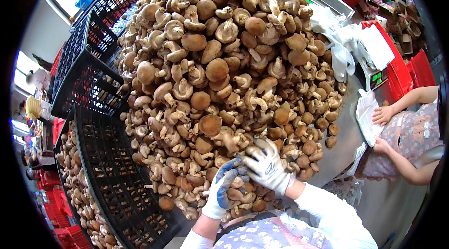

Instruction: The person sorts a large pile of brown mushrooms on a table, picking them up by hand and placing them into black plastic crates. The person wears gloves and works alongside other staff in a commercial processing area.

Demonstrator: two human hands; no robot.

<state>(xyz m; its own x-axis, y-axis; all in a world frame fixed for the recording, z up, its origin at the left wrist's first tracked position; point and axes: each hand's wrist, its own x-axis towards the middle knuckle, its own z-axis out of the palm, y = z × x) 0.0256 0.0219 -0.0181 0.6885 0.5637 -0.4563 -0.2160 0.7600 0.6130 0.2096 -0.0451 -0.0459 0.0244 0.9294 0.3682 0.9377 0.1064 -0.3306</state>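
Observation:
A tall heap of shiitake mushrooms, brown caps and pale stems jumbled together, covers the metal table before me. My left hand, in a white knit glove with a blue coated palm, is curled low at the heap's near edge. Mushrooms show beside its palm, but whether it holds one is unclear. My right hand, gloved likewise, lies back-up just to the right. Its fingers reach into the mushrooms, and their tips are blurred. A blurred mushroom is just beyond them. The two hands' fingers nearly meet.
Black plastic crates line the left side; mushrooms fill the nearest. At right, a co-worker's hands hold a white plastic bag near a digital scale. More white bags and a red crate stand beyond.

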